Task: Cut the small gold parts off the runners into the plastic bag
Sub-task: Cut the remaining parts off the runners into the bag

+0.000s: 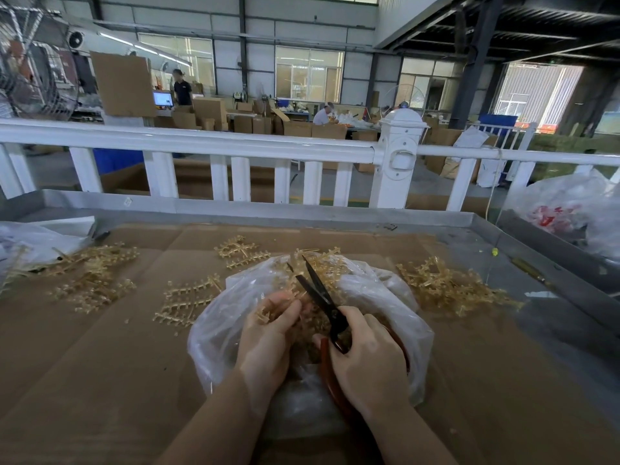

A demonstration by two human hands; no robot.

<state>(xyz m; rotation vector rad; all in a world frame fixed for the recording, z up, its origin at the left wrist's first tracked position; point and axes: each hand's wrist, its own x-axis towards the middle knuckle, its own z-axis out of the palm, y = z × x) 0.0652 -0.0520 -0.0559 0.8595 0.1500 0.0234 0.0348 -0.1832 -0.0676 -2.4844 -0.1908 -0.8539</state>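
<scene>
A: What was held by the hands?

B: A gold runner (268,315) was pinched in the curled fingers of the left hand (268,344), directly over the open mouth of the plastic bag (214,330). The red handles of the scissors (322,297) were gripped by the right hand (365,360), also above the bag, and the dark blades were seen parted, pointing away from the person across the bag's far rim.

A: And where was the bag placed?

B: It was set on the cardboard sheet (100,380) covering the desk (536,317), just in front of the person. Loose gold parts (315,330) were seen inside it, beneath both hands.

A: What else was found around the bag?

B: A few runners (188,298) were laid just left of it, a larger heap (90,273) further left, a pile (446,283) to its right, and some more (240,251) beyond it. A white railing (208,146) was seen well behind the bag, past the desk's edge.
</scene>
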